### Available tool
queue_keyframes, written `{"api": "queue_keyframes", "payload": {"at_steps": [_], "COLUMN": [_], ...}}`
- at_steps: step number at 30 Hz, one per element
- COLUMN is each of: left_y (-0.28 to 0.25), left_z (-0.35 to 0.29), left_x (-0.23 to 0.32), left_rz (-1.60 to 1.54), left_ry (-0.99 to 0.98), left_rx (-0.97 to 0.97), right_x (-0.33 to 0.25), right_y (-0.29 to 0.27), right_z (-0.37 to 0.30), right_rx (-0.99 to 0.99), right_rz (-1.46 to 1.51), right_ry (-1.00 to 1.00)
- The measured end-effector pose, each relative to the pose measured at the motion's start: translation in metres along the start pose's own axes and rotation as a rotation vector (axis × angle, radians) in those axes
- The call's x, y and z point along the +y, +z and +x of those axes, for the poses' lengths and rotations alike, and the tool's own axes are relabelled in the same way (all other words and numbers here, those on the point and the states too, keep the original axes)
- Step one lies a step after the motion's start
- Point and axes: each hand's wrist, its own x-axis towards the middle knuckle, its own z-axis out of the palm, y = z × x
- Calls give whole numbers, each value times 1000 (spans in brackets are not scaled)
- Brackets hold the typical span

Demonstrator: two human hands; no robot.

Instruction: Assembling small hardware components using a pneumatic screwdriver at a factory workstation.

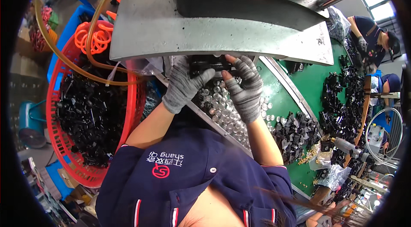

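Under the front edge of a big grey metal machine head [222,36], both my hands are at a dark black part [207,61] with ridges. My left hand [182,85], in a grey knitted glove, is closed on its left side with the thumb stretched across the front. My right hand [247,86], in a glove with bare thumb and index fingertips, pinches at its right end. The machine's edge hides the far side of the part, and its exact kind cannot be made out. Just below lie many small clear round pieces [227,115] on the green tabletop.
A red basket [55,120] full of small black parts stands at left, with orange rings [93,38] at its rim and a brown hose [55,53] looping over it. Metal rails [289,86] cross the table. Black parts [338,103] pile up at right, where another person [372,41] works.
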Motion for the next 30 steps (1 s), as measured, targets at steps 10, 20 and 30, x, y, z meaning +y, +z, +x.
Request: {"api": "queue_keyframes", "payload": {"at_steps": [10,20,30], "left_y": [-20,-19,-17], "left_z": [46,47,42], "left_x": [-59,-71,-60], "left_rz": [957,1073,1087], "left_ry": [542,632,417], "left_rx": [218,282,185], "right_x": [37,39,34], "right_y": [19,16,16], "right_z": [27,30,30], "right_rx": [139,52,52], "right_rz": [-9,-51,-22], "right_ry": [-8,-4,34]}}
